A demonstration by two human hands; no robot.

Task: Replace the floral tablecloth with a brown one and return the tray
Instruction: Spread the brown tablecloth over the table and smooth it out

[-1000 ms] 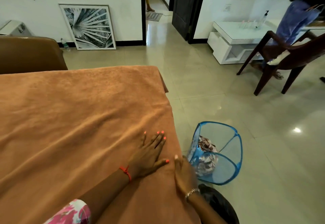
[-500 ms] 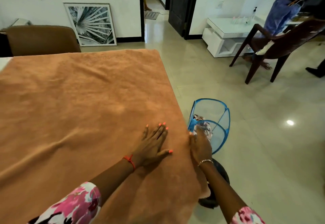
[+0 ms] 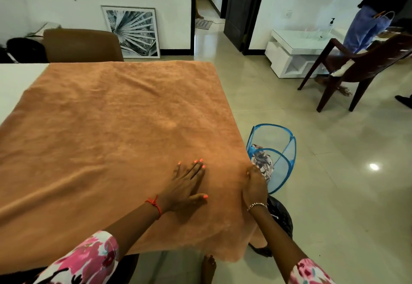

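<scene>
Already the soft brown fleece tablecloth (image 3: 116, 141) lies spread over most of the white table (image 3: 15, 83), whose bare top shows only at the far left, so the swap of cloths looks done and this is the smoothing-out. The left hand (image 3: 187, 185) lies flat on the cloth near the right edge, fingers together and stretched, thumb splayed, holding nothing; I take it to be pinning the fabric so it does not slide. The right hand (image 3: 255, 185) sits at the very edge, curled over where the cloth drops off the table. Its fingertips are hidden by the fold, so I cannot tell whether it pinches the hem or only presses it down. Together they seem placed to tug the overhang even.

The near right corner hangs loose and lower than the rest, and soft creases run across the middle, so more straightening is likely wanted.

Just beside the table on the tiled floor (image 3: 334, 194) stands a blue mesh pop-up hamper (image 3: 287, 150) with a patterned cloth bundled inside (image 3: 263, 161), probably the floral one, put within arm's reach. No tray is in sight; that part is not yet done.
</scene>
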